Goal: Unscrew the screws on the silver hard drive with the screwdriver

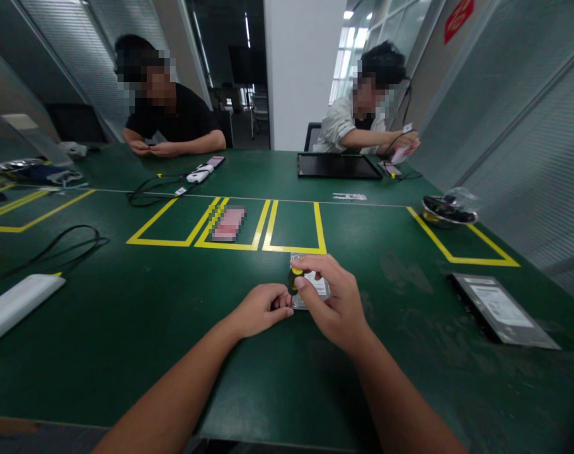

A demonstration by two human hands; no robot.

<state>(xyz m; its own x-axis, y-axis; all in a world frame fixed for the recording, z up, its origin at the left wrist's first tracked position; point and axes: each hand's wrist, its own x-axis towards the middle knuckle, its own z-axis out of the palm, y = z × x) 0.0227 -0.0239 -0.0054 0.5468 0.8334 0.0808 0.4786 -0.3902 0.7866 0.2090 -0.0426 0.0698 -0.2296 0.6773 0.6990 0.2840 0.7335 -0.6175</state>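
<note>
A small silver hard drive lies on the green table just in front of me. My right hand grips a small screwdriver with a yellow-and-black handle, held upright over the drive's left edge. My left hand rests with curled fingers against the drive's left side, touching it near the screwdriver tip. Most of the drive is hidden under my right hand.
Yellow tape boxes mark the table beyond the drive. A flat device lies at the right, a metal bowl further back, a white bar and black cable at the left. Two people sit across the table.
</note>
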